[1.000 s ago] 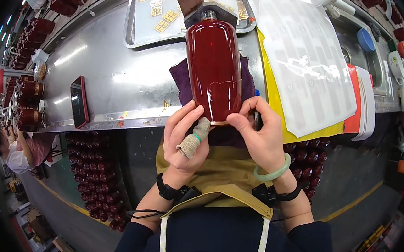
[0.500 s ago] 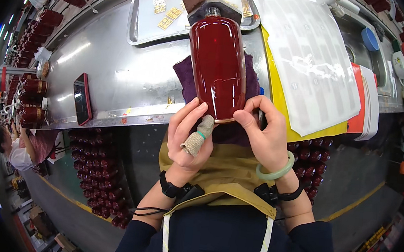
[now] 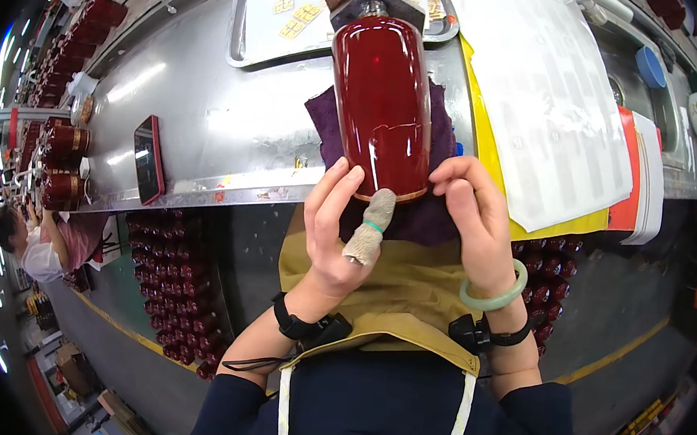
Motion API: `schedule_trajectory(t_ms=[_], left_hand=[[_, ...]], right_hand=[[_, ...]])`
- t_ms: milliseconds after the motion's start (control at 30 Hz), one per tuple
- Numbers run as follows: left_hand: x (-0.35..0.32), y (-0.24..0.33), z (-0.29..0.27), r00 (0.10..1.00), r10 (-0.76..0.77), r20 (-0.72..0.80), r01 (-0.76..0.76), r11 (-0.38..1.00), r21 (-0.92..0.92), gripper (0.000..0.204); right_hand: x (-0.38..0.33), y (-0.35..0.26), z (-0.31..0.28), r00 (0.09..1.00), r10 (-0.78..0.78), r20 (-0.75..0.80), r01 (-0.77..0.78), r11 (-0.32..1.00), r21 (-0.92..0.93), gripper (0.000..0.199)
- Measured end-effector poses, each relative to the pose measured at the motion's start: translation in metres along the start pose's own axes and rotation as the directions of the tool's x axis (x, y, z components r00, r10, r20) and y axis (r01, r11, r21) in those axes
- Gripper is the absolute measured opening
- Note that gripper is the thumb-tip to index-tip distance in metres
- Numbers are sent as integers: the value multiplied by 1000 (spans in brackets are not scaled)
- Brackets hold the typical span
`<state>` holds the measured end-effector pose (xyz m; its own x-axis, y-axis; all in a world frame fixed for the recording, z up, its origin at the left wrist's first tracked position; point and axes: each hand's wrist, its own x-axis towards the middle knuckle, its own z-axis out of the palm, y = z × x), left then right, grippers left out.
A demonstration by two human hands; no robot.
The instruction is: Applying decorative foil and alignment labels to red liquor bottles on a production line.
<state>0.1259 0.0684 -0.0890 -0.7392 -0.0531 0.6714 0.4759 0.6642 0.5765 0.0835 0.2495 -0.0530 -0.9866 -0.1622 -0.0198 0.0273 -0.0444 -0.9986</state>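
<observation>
A glossy dark red glass bottle [image 3: 383, 109] lies on a purple cloth [image 3: 323, 124], its base toward me and its neck against a dark metal holder [image 3: 400, 8]. My left hand [image 3: 342, 238] holds the base end: the thumb, in a knitted finger cover [image 3: 369, 232] with a green band, presses the lower edge, and the fingertips rest along the left side. Beside the base on the right is my right hand [image 3: 484, 229], its thumb off the glass, fingers loosely bent and apart with nothing seen between them. Its index fingertip is very close to the bottle.
A metal tray [image 3: 251, 52] with gold label pieces [image 3: 299, 21] stands behind. Translucent sheets [image 3: 547, 127] over a yellow sheet [image 3: 546, 228] lie right. A phone [image 3: 150, 159] lies left. Many red bottles [image 3: 181, 286] stand below the bench; another person [image 3: 43, 253] is far left.
My right thumb has come off the bottle and the right hand has opened a little. My left thumb has shifted right along the base. The whole view has moved slightly.
</observation>
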Motion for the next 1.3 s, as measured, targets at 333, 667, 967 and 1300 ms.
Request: schedule_trajectory(t_ms=[333, 667, 967, 1300], left_hand=[[6, 14, 8, 999, -32, -36, 36, 993, 111, 62], [13, 31, 15, 994, 95, 55, -109, 889, 444, 65], [41, 12, -12, 991, 68, 118, -87, 981, 172, 57], [34, -22, -10, 996, 28, 81, -23, 997, -70, 75]], right_hand=[[-10, -8, -13, 989, 120, -92, -105, 983, 152, 23], [-5, -17, -4, 976, -29, -214, 41, 998, 52, 16], [-9, -20, 25, 969, -226, -103, 194, 948, -252, 11], [-10, -10, 23, 955, -252, -158, 193, 928, -318, 7]])
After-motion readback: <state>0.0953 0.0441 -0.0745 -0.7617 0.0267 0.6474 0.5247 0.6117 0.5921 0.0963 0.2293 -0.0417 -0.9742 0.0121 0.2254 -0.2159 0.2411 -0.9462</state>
